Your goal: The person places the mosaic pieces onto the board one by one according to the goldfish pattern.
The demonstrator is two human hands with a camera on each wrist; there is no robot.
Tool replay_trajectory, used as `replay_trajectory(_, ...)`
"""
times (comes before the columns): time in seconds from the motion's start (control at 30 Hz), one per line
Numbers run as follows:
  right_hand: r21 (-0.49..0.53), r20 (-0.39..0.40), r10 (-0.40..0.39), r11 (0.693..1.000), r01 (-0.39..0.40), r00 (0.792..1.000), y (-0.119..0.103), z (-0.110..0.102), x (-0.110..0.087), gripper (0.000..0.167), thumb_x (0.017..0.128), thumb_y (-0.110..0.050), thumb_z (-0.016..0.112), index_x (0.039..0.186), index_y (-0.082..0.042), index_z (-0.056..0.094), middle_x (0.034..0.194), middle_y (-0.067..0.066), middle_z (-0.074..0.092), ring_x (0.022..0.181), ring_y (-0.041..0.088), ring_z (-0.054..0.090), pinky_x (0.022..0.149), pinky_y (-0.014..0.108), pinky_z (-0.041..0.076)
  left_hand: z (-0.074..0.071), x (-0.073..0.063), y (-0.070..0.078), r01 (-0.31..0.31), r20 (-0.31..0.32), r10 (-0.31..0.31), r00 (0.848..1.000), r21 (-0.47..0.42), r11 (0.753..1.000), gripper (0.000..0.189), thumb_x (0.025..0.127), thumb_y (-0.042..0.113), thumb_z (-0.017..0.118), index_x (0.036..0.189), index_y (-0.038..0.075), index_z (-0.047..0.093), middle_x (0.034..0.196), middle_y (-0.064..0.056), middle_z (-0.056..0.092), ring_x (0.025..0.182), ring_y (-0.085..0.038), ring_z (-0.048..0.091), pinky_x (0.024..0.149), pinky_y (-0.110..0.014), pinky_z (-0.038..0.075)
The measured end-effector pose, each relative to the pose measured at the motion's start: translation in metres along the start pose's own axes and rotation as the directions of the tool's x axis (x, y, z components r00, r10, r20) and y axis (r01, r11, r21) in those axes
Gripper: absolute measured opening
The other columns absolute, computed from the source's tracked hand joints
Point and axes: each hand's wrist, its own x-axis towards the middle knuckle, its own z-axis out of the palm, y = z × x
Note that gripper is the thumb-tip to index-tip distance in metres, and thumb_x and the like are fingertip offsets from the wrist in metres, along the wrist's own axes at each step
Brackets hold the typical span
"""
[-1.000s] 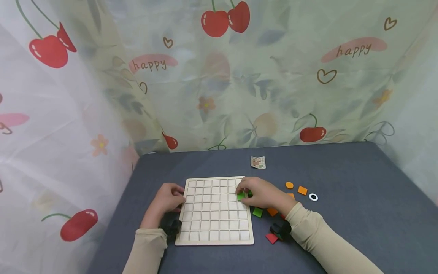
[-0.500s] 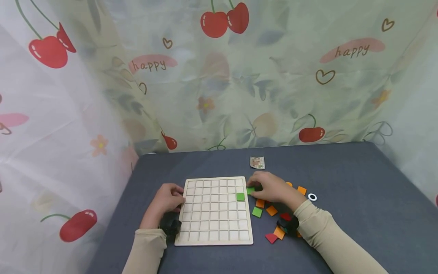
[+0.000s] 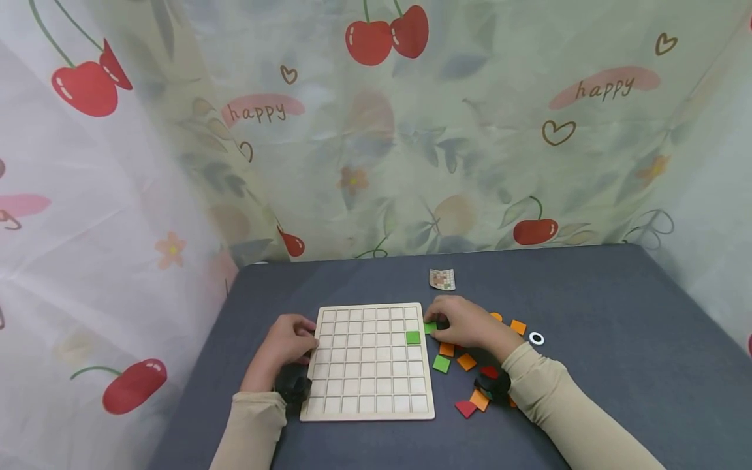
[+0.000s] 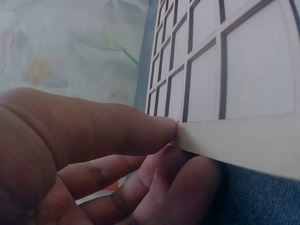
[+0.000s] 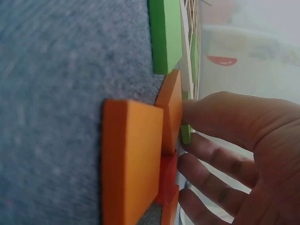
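A pale wooden grid board lies on the table, and one green square tile sits in a cell near its right edge. At the board's left edge, my left hand grips the rim; the left wrist view shows the thumb on the edge and the other fingers curled below it. My right hand pinches a second green tile beside the board's right edge. In the right wrist view that green tile shows between thumb and forefinger, partly hidden behind an orange tile.
Right of the board lie loose pieces: a green tile, several orange tiles, red pieces and a white ring with a dark centre. Behind the board is a small printed card. A patterned curtain hangs beyond the table.
My right hand has let go of the green tile in the board's cell, moved right off the board and taken hold of another green tile. The left hand stays at the left edge.
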Motion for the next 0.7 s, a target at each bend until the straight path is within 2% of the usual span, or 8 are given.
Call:
replay_trajectory(0.23,-0.031,-0.029,0.005,1.000,-0.006,1.000,-0.005,-0.006,-0.002,0.019,0.093,-0.015,0.079,0.112,-0.016,0.079,0.107,-0.002,0.070,0.090,0.014,0.061,0.081,0.034,0.055,0.000,0.001,0.000,0.003,0.003,-0.003,1.000,-0.004,1.000,0.032,0.090,0.003,0.076,0.121,-0.003,0.069,0.098,-0.017,0.069,0.079,-0.025,0.070,0.065,-0.039,0.064)
replay_trajectory(0.37,-0.028,-0.040,-0.028,0.999,0.026,0.999,-0.015,-0.007,-0.001,0.018,0.095,-0.017,0.078,0.113,-0.016,0.079,0.108,-0.002,0.070,0.089,0.016,0.063,0.079,0.033,0.055,-0.001,0.001,0.000,0.000,0.003,0.000,1.000,0.005,1.000,0.032,0.090,0.003,0.075,0.120,-0.003,0.069,0.098,-0.017,0.069,0.079,-0.025,0.070,0.065,-0.039,0.064)
replay_trajectory(0.7,0.022,-0.015,-0.082,0.996,0.082,0.997,-0.038,0.009,0.010,0.017,0.097,-0.020,0.076,0.114,-0.019,0.079,0.110,-0.004,0.068,0.097,0.017,0.067,0.079,0.031,0.056,0.000,-0.002,0.001,0.002,0.001,-0.002,1.000,0.004,1.000,0.032,0.089,0.004,0.075,0.120,-0.003,0.069,0.098,-0.017,0.069,0.080,-0.025,0.070,0.065,-0.040,0.065)
